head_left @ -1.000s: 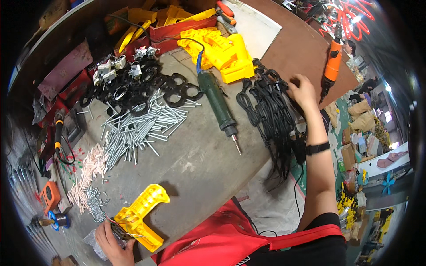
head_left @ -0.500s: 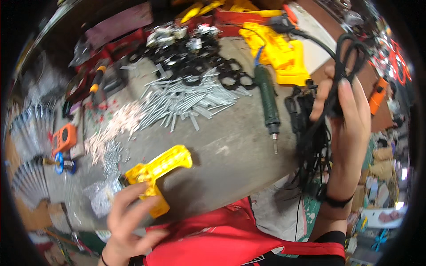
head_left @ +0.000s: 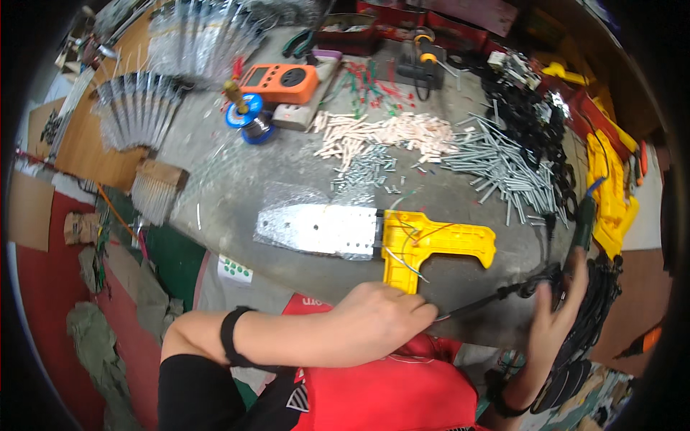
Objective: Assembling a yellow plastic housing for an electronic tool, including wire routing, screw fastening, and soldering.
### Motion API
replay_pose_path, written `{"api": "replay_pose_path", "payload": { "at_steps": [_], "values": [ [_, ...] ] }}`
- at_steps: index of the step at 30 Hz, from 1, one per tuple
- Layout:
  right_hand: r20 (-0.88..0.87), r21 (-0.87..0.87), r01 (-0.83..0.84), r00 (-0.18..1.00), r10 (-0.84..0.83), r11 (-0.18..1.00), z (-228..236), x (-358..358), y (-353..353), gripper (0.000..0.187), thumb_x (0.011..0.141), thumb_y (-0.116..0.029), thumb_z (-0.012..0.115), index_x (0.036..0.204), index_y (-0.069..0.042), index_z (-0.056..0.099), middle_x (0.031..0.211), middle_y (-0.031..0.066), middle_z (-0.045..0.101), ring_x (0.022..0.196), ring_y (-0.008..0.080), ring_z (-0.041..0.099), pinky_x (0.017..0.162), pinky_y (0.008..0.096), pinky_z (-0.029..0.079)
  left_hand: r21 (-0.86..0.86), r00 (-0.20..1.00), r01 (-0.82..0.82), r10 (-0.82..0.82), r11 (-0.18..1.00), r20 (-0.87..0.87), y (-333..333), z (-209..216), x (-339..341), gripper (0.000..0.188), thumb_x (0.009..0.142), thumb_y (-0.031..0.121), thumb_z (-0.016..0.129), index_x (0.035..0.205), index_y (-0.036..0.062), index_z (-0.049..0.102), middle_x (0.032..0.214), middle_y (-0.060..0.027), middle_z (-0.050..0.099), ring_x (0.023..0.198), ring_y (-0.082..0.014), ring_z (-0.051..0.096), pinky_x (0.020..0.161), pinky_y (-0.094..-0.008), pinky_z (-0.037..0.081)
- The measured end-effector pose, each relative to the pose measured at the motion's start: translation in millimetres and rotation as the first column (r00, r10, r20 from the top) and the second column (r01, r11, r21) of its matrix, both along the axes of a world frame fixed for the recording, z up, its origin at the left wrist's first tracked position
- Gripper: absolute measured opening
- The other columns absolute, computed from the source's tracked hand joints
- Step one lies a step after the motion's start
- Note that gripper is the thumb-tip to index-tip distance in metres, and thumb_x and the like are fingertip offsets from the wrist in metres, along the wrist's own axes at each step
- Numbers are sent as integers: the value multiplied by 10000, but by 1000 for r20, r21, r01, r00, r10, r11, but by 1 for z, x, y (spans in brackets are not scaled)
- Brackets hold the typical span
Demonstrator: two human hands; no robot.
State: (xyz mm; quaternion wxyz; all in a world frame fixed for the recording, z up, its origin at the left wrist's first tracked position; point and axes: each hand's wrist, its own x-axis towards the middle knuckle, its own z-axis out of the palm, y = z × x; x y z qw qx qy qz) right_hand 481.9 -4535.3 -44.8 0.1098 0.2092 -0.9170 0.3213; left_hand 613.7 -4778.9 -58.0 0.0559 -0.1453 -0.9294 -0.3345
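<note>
My left hand reaches across the front of the bench, its fingers closed on the end of a black power cord. A yellow pistol-shaped plastic shell lies just beyond it, inner side up, with thin wires inside. Joined to the shell's left side is a flat silvery metal plate with clear plastic film around it. My right hand is open at the right, thumb and fingers apart, beside the cord's bunched part. More black cords are heaped by that hand.
Small screws, pale slim pieces and long metal rods lie in piles farther back. Behind stand an orange multimeter and a blue solder spool. A dark green electric screwdriver and yellow shells are at the right.
My view has swung left. The left hand has left the yellow shell and now grips the cord's end. The right hand has lowered the looped cord to the bench and opened.
</note>
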Motion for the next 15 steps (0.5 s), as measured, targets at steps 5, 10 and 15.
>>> {"api": "replay_pose_path", "payload": {
  "at_steps": [5, 10, 15],
  "values": [
    [249, 46, -655, 739, 626, 755, 8, 40, -53, 258, 683, -60, 727, 919, -37, 626, 805, 104, 618, 728, 282, 621, 703, 383, 494, -55, 992, 65, -70, 996, -103, -14, 10, -9, 105, 714, 159, 571, 755, 84, 510, 727, -40, 471, 683, -198, 553, 574, -329, 468],
    [407, -192, -668, 612, 678, 719, 16, 44, -77, 144, 719, -18, 708, 837, -31, 627, 753, 102, 608, 606, 274, 603, 505, 328, 459, -127, 983, 78, -98, 989, -158, -18, 21, -3, 107, 690, 160, 574, 738, 83, 517, 725, -30, 451, 684, -181, 521, 577, -299, 471],
    [461, -381, -408, 694, 553, 830, -4, 36, -83, 65, 811, -11, 648, 852, 12, 602, 696, 77, 601, 583, 164, 578, 533, 255, 435, -94, 978, -167, 153, 981, -143, -95, 36, -26, 131, 762, 149, 686, 831, 61, 618, 715, -80, 556, 666, -226, 597, 557, -344, 483]
  ]
}}
